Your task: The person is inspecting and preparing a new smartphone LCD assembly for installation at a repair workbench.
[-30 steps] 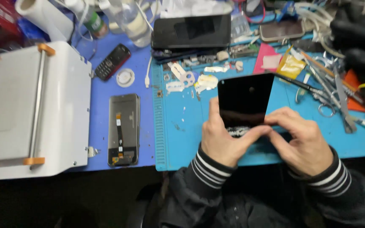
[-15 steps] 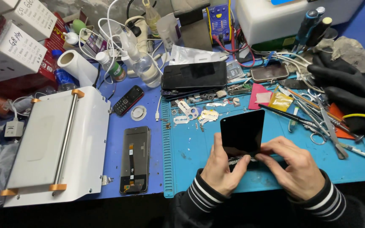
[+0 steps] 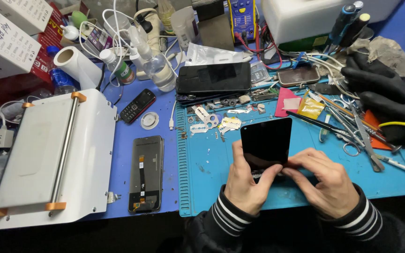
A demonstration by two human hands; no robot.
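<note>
You are holding black phone screen (image 3: pixel 266 140) over blue mat (image 3: pixel 212 164). Left hand (image 3: pixel 247 185) fingers pinching bottom edge; right hand (image 3: pixel 326 180) fingers pinching same edge. Screen is tipping up, near little metal bits (image 3: pixel 212 122) on mat. Loose pinch could be letting it slip and crack.

Bare blue mat (image 3: pixel 207 187) left of hands; tool pile (image 3: pixel 352 126) crowds right; razor blades (image 3: pixel 212 122) ahead.

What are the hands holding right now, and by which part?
Both hands, left hand and right hand, hold a black phone screen panel by its lower edge, tilted up over the blue work mat.
</note>
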